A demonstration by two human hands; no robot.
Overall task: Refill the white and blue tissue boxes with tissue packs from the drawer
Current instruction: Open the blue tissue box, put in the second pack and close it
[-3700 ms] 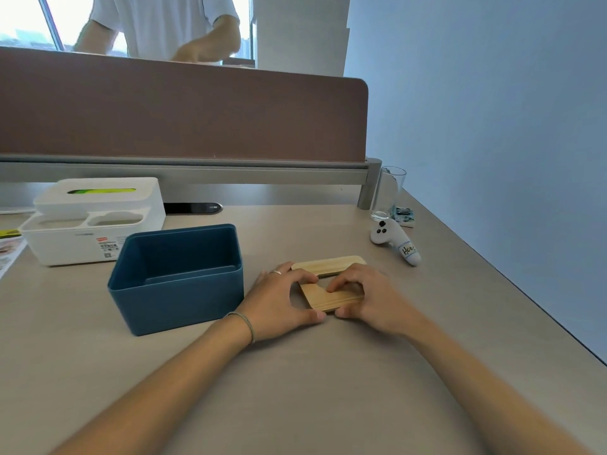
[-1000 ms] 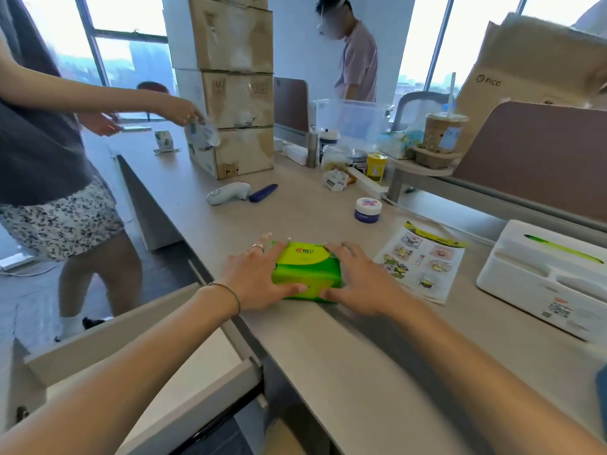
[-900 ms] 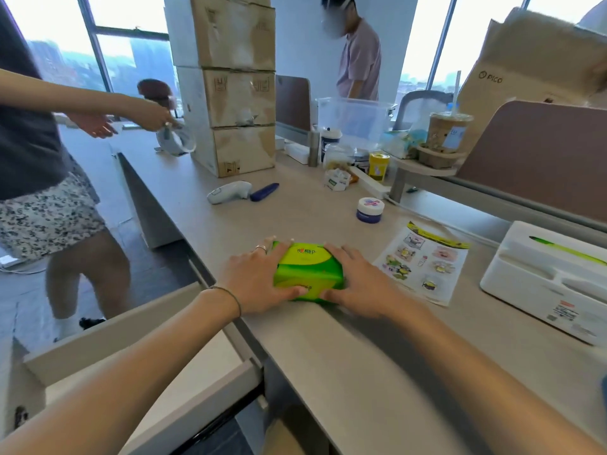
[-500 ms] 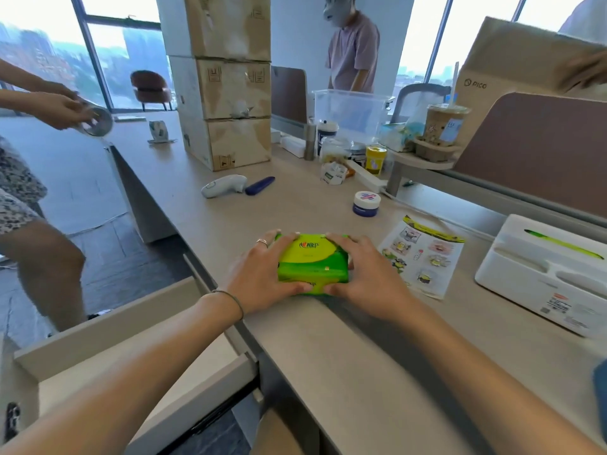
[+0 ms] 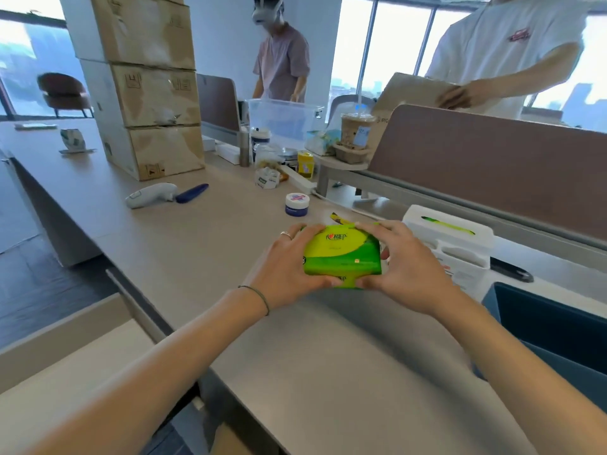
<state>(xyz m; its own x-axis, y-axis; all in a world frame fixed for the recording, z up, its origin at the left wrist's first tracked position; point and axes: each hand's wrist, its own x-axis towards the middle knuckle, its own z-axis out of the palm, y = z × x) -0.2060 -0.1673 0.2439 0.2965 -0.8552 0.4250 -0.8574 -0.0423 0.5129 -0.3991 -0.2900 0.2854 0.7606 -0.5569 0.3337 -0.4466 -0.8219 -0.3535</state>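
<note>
head view: a person's left hand point(image 5: 286, 267) and right hand point(image 5: 403, 264) clasp a green tissue pack point(image 5: 341, 255) from either side, fingers curled over its far edge and thumbs pressed against its near face, above the beige desk point(image 5: 328, 356); whether the pack touches the desktop cannot be told. a ring sits on one finger of the left hand and a thin bracelet point(image 5: 259, 295) circles that wrist. just beyond the right hand stands the white tissue box point(image 5: 460, 244), a strip of green showing through the slot in its top, with a black pen point(image 5: 510, 270) lying beside it. the blue tissue box point(image 5: 551, 326) sits open at the right edge of the frame, near the right forearm, only partly in view. the drawer point(image 5: 65, 366) hangs pulled out at lower left, below the desk edge, its pale floor showing. farther along the desk lie a white handheld device point(image 5: 149, 196) and a dark blue pen point(image 5: 192, 193) touching end to end, a small white and blue jar point(image 5: 297, 203), and a corner of a printed leaflet point(image 5: 338, 218) peeking from behind the pack. three cardboard cartons point(image 5: 147, 87) are stacked at the far left, with a clear plastic bin point(image 5: 284, 121) and an iced drink cup point(image 5: 356, 131) near a brown desk divider point(image 5: 492, 169). two people stand behind the desks, one wearing a headset point(image 5: 266, 11), the other in a white t-shirt point(image 5: 505, 50) holding a cardboard sheet.
</note>
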